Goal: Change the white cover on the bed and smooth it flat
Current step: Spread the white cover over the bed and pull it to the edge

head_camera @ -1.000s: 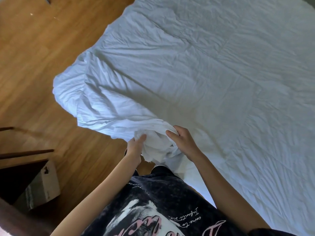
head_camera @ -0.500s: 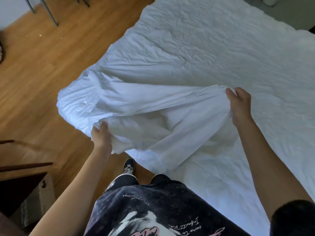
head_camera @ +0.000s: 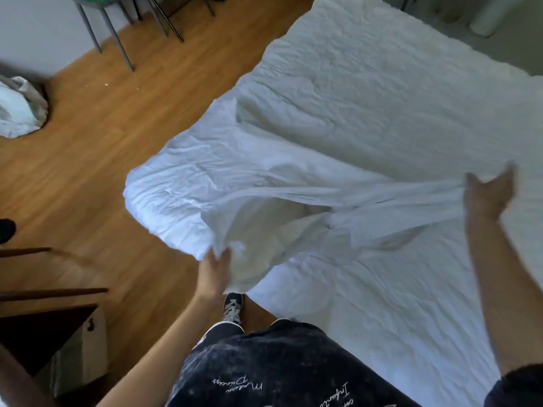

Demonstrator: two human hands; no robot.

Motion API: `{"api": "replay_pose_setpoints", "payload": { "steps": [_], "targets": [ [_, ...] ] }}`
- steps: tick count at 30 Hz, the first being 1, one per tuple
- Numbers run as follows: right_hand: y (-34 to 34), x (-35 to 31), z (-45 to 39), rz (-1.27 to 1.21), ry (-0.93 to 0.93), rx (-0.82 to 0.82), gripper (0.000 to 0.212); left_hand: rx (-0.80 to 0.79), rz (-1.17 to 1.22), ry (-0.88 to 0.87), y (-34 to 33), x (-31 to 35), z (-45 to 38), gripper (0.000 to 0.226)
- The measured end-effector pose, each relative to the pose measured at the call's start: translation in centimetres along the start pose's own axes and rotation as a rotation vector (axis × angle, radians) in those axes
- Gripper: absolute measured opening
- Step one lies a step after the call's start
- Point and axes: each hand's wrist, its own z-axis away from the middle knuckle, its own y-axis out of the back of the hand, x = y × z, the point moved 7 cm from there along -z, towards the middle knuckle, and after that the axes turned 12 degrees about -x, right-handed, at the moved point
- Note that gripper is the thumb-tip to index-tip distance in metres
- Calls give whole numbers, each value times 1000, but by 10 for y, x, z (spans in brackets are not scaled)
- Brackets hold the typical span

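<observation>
The room has a brown wood floor (head_camera: 97, 136), and a big bed (head_camera: 411, 318) fills the right side of the view, from about 12 o'clock round to 5 o'clock. The white cover (head_camera: 293, 183) lies over the bed, but it is not flat yet — the corner near 9 o'clock is bunched up and a long fold is pulled up off the bed in the middle. The left hand (head_camera: 213, 271) grips the hanging edge of the cover near 7 o'clock. The right hand (head_camera: 487, 198) is at about 3 o'clock and looks like it pinches the other end of the fold, but it is blurry, so that is a guess. I think the job is about halfway: the cover is on the bed, and the spreading and smoothing are still left to do. Half a second ago the hands were closer together — now they are spread much wider apart, and the fold is stretched longer. A second ago both hands held one small bunch, side by side.
</observation>
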Motion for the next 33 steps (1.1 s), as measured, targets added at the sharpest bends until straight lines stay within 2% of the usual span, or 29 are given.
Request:
{"api": "replay_pose_setpoints", "payload": {
  "steps": [2, 5, 6, 8, 11, 16, 19, 21, 23, 25, 29, 33],
  "targets": [
    [-64, -8, 80, 114, 5, -294, 63, -184, -62, 18, -53, -6, 9, 20],
    [-156, 6, 190, 13, -91, -712, 31, -316, -88, -12, -95, -6, 17, 21],
    [-175, 14, 221, -15, -117, -814, 23, -332, -110, -22, -99, -4, 19, 21],
    [-193, 17, 266, -61, -137, -910, 17, -361, -194, -61, -101, -1, 23, 20],
    [-193, 8, 304, -128, -80, -945, 16, -403, -287, -63, -95, -4, 25, 17],
    [-163, -8, 318, -32, 157, -791, 14, -439, -219, -53, -87, 2, 28, 27],
    [-164, -11, 332, -95, 174, -951, 8, -488, -181, -75, -84, 9, 32, 33],
    [-167, -15, 340, 24, 267, -1022, 11, -515, -146, -53, -82, 7, 31, 32],
    [-170, -17, 344, 231, 397, -998, 22, -537, -127, -25, -79, 8, 32, 25],
    [-173, -22, 346, 311, 463, -953, 22, -550, -124, -20, -77, 7, 33, 29],
    [-176, -19, 339, 204, 373, -922, 12, -515, -32, -48, -68, 4, 31, 35],
    [-181, -15, 338, 210, 280, -1053, 11, -501, -32, -28, -63, 3, 32, 30]
  ]
}}
